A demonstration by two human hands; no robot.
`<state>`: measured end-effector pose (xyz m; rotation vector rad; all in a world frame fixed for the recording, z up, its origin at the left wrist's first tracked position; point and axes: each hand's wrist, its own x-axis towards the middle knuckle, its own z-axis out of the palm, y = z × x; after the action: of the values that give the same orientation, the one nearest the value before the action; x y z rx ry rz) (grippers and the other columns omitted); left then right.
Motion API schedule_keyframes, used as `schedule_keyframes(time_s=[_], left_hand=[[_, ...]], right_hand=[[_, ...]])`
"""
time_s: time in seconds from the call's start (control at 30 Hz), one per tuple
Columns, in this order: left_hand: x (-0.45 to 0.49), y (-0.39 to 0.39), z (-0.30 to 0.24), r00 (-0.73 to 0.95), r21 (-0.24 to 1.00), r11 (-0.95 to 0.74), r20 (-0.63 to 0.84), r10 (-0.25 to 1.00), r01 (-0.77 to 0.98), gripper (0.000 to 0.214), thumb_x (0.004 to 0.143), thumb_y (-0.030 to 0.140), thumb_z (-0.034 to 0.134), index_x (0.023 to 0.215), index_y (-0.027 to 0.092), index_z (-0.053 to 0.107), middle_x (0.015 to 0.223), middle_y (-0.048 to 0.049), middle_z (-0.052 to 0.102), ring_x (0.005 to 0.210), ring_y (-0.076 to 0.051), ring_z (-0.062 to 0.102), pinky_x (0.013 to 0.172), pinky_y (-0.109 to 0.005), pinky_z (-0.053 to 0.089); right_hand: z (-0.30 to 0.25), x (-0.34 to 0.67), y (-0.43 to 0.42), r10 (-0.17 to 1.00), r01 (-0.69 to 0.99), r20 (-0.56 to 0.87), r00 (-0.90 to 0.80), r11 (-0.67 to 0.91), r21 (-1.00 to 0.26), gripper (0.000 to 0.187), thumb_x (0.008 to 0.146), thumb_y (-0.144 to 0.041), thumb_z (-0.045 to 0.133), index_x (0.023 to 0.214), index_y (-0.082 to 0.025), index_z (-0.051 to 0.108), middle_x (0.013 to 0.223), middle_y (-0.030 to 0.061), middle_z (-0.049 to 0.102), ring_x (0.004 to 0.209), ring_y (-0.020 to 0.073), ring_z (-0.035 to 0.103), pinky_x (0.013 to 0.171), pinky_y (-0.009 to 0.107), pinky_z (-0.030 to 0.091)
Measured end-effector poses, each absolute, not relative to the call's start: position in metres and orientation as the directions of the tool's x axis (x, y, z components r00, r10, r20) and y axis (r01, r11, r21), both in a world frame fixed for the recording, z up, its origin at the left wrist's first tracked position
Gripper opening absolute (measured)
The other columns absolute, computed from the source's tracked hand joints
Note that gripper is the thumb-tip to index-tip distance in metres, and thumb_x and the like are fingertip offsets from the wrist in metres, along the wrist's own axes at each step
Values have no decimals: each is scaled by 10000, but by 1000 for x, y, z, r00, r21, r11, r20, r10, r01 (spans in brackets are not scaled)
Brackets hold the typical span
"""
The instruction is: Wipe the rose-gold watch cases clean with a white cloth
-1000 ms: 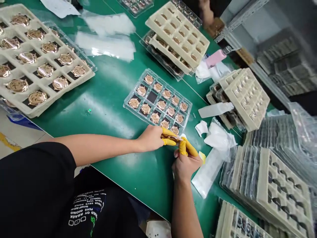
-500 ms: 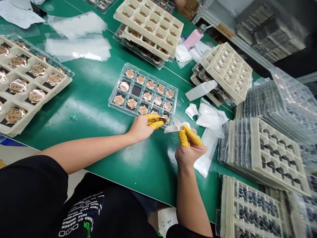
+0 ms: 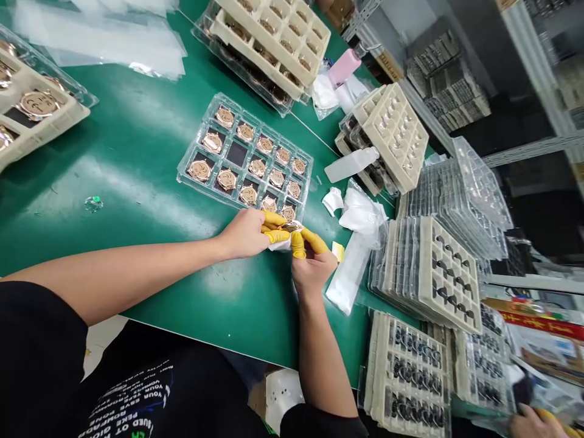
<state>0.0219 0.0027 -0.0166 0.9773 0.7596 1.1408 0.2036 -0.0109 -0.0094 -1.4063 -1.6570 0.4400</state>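
My left hand (image 3: 250,232), with yellow finger cots, is closed on a rose-gold watch case (image 3: 292,226) in front of the clear tray. My right hand (image 3: 314,258), in yellow finger cots too, meets it from the right, its thumb and fingers pinched at the case. A white cloth (image 3: 280,244) shows beneath the case, between both hands; part of it is hidden by the fingers. Just beyond lies the clear plastic tray (image 3: 189,159), holding several rose-gold watch cases back side up. One of its compartments shows only a dark pad (image 3: 237,154).
Cream trays of cases (image 3: 50,131) stand at left, with more stacked trays (image 3: 274,36) at the back. To the right are a white bottle (image 3: 351,164), a pink bottle (image 3: 344,67), plastic bags (image 3: 360,213) and tray stacks (image 3: 426,261). Another person's hand (image 3: 529,423) shows bottom right.
My right hand has moved left with the white cloth and now meets the watch case in my left hand. The view has shifted to the right, bringing another person's hand into sight.
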Motion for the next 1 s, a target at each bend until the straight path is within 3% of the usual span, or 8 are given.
schedule_keyframes(time_s=[0.17, 0.3, 0.4, 0.53, 0.63, 0.7, 0.83, 1.0], left_hand=[[26, -1, -17, 335, 904, 183, -47, 941, -388, 213, 746, 153, 804, 957, 171, 812, 937, -91, 815, 840, -233, 777, 784, -378, 647], [33, 1, -15, 271, 859, 241, -126, 954, -451, 187, 770, 181, 817, 949, 143, 776, 909, -111, 791, 802, -221, 763, 770, -398, 650], [16, 23, -4, 167, 914, 109, -46, 985, -390, 246, 900, 262, 705, 1119, 153, 733, 942, -104, 760, 728, -189, 734, 732, -379, 635], [-54, 79, 15, 61, 970, -237, 233, 970, 60, 347, 920, 241, 666, 1265, 202, 671, 1052, -65, 727, 884, -198, 710, 898, -366, 574], [-103, 114, 20, 76, 840, -212, 201, 977, 500, 296, 878, 203, 695, 1173, 184, 682, 982, -66, 719, 1018, -254, 672, 1051, -445, 470], [-118, 126, 18, 110, 720, -188, 154, 982, 668, 178, 904, 198, 646, 1073, 186, 701, 925, -66, 711, 1035, -280, 654, 1101, -536, 391], [-115, 126, 12, 163, 584, -230, 166, 973, 778, 101, 897, 237, 664, 929, 167, 728, 991, -100, 680, 1188, -377, 566, 1095, -628, 311], [-117, 124, 6, -38, 564, -160, 323, 946, 810, 249, 814, 276, 816, 1028, 187, 726, 1201, -127, 601, 1301, -417, 449, 1094, -585, 316]], right_hand=[[-13, 191, -9, 829, 664, 557, 40, 395, -635, 287, 899, -435, 642, 759, -192, 705, 616, -8, 605, 557, 122, 525, 572, 269, 450], [-10, 191, -1, 782, 608, 536, 318, 266, -748, 335, 912, -497, 639, 798, -188, 699, 703, -1, 639, 649, 131, 576, 667, 271, 494], [-6, 206, 1, 685, 531, 539, 490, 256, -808, 302, 876, -495, 697, 858, -194, 719, 778, -1, 654, 740, 142, 613, 729, 276, 512], [-10, 214, 0, 770, 510, 507, 387, 279, -813, 335, 895, -492, 672, 897, -168, 756, 777, 24, 687, 766, 185, 670, 734, 329, 547], [-18, 202, 0, 785, 523, 521, 335, 305, -796, 383, 900, -519, 659, 887, -151, 766, 768, 29, 707, 763, 185, 699, 746, 335, 560], [-22, 193, 3, 802, 531, 516, 302, 308, -789, 364, 879, -518, 690, 881, -162, 767, 750, 13, 708, 743, 172, 706, 738, 318, 561], [-27, 187, 7, 810, 492, 484, 332, 289, -821, 327, 851, -487, 734, 931, -173, 779, 803, 19, 754, 772, 173, 727, 755, 316, 574], [-30, 191, 8, 815, 412, 422, 396, 253, -875, 326, 823, -467, 771, 948, -167, 795, 908, 52, 798, 856, 201, 755, 818, 350, 596]])
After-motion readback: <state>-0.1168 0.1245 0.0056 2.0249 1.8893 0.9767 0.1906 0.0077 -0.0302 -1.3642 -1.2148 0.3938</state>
